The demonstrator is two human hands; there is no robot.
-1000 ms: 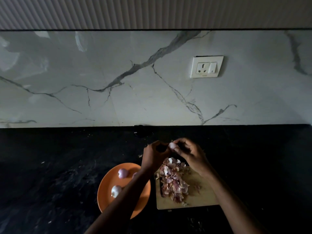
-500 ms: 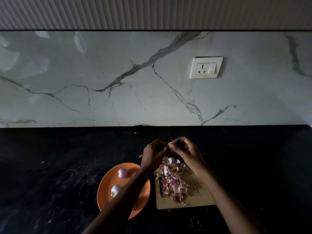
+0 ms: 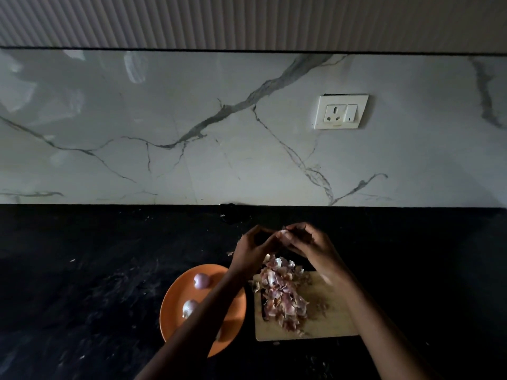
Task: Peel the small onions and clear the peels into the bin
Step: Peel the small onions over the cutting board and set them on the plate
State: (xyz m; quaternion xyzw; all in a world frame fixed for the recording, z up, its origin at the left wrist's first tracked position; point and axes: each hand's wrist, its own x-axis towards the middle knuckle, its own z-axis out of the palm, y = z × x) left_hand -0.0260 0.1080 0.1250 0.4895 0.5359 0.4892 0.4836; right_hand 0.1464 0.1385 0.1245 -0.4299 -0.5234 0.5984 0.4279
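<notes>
Head view: black stone countertop [image 3: 82,270] below a marble backsplash [image 3: 164,119]. Orange plate [image 3: 175,303] carries two small onions [image 3: 201,281], beside a wooden cutting board [image 3: 329,319] heaped with onion peels [image 3: 279,294]. Left hand [image 3: 251,252] and right hand [image 3: 310,246] meet above the board, fingers curled, pinching one small onion [image 3: 284,235] between them. Wall socket [image 3: 340,112]: no legible writing.

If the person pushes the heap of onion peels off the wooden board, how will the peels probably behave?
The onion peels look thin, curled and loosely heaped, so they are probably very light and floppy. A push would likely scatter them instead of moving them as one mass. Some already lie off the cutting board, on the dark counter, so strays seem likely.
</notes>
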